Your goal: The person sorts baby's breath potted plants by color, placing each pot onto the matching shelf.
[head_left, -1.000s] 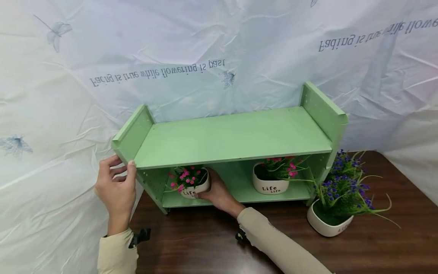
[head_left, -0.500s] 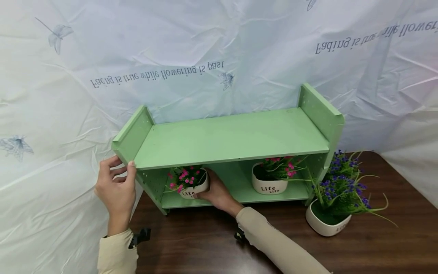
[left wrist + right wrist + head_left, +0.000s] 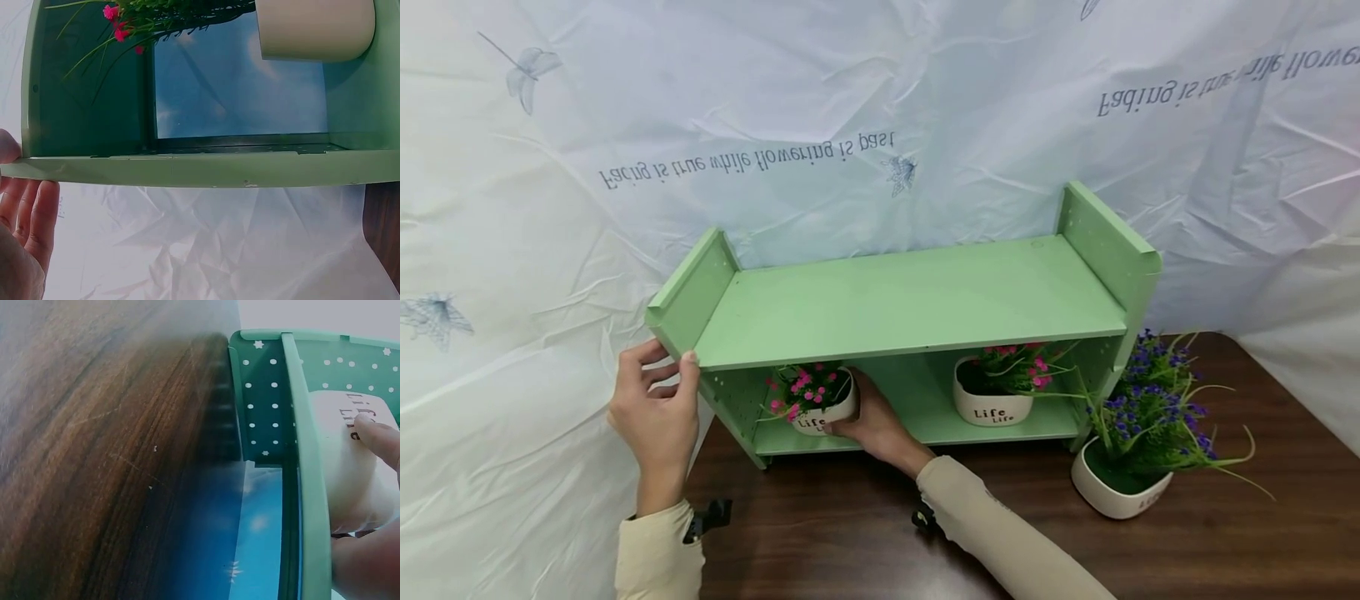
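Note:
A green two-tier shelf (image 3: 910, 300) stands on the table against the cloth. At its left side panel, my left hand (image 3: 658, 408) grips the front edge between thumb and fingers; the left wrist view shows the fingertips (image 3: 44, 200) on the outer face. My right hand (image 3: 880, 421) reaches into the lower tier and holds a white flowerpot (image 3: 827, 415) with pink flowers by its right side, thumb over the "Life" lettering. In the right wrist view that pot (image 3: 356, 469) sits behind the shelf's front lip. A second white pot (image 3: 992, 407) with pink flowers stands at the lower tier's right.
A white pot with purple flowers (image 3: 1123, 483) stands on the dark wooden table (image 3: 820, 533), just outside the shelf's right end, its leaves spreading rightward. Behind the shelf hangs a wrinkled pale cloth (image 3: 820, 100) with printed words and butterflies.

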Demonstrator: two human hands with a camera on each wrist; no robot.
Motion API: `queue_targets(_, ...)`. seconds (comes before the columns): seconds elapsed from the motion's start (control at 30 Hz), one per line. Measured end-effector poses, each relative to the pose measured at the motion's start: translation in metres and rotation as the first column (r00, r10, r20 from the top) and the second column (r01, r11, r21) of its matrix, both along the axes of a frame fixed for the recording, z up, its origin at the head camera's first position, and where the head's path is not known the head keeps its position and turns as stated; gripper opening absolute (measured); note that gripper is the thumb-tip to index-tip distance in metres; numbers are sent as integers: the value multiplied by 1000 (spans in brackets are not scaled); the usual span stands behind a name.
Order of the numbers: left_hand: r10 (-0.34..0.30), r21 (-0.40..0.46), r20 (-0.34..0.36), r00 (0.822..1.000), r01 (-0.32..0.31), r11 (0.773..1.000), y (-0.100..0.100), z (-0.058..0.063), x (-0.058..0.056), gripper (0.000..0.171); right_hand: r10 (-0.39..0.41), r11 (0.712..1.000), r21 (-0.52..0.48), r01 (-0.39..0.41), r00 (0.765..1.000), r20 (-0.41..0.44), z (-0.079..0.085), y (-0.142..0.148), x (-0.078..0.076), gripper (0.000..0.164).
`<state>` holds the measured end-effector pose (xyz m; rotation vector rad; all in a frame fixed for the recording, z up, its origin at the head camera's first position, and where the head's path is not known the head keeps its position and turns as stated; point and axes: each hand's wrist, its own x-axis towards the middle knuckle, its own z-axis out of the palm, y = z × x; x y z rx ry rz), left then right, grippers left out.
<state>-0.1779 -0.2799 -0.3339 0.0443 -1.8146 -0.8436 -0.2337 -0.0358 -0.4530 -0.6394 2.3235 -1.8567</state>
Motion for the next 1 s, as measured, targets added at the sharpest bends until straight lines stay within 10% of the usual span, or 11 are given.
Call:
queue_targets(0.4, 11, 20, -16, 1000, -11, 1000, 4, 0, -2, 30, -51, 995, 79, 52, 999, -14, 12, 39, 22, 88)
queue_targets(1.0, 160, -11, -34, 987, -160, 987, 11, -5, 0, 31, 45, 960, 280, -17, 995, -91, 28, 168, 114, 55)
